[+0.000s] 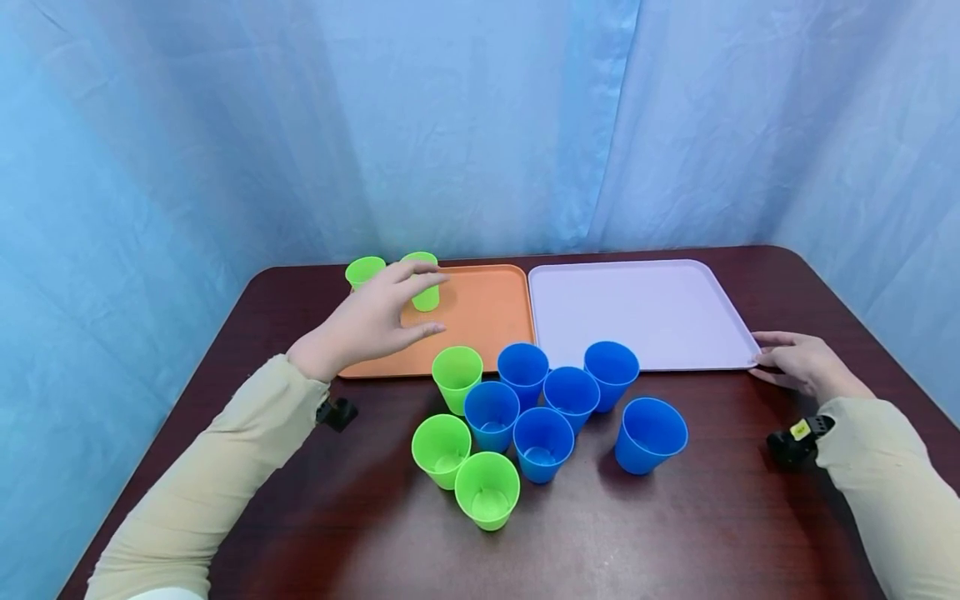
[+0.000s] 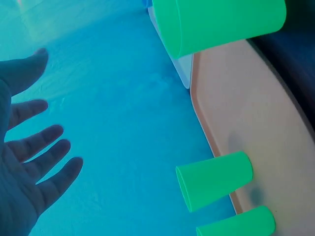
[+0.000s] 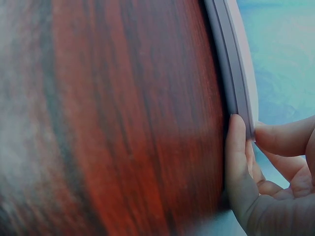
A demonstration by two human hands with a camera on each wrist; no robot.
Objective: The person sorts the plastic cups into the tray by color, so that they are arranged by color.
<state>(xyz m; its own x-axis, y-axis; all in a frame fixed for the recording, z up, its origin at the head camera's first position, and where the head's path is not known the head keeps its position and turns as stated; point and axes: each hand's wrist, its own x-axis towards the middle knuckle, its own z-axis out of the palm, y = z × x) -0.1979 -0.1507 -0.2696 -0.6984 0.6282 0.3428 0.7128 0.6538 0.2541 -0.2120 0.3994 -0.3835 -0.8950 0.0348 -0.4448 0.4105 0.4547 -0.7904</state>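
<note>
My left hand [image 1: 375, 312] hovers above the left part of an orange tray [image 1: 483, 304], fingers spread and nothing in them. Two green cups stand on that tray: one green cup [image 1: 426, 298] behind the fingertips, another green cup [image 1: 365, 271] partly hidden by the hand. In the left wrist view the palm [image 2: 17, 187] is empty. At the near right corner of a lavender tray [image 1: 630, 312], my right hand [image 1: 806, 362] pinches the rim between thumb and finger; the right wrist view shows a digit on either side of the tray rim [image 3: 236, 64].
In front of the trays stand three green cups [image 1: 487, 492] and several blue cups [image 1: 543, 442], mostly bunched together. One blue cup [image 1: 651, 433] sits apart on the right. All are upright on the dark wooden table [image 1: 675, 533]. Blue curtains [image 1: 465, 125] hang behind.
</note>
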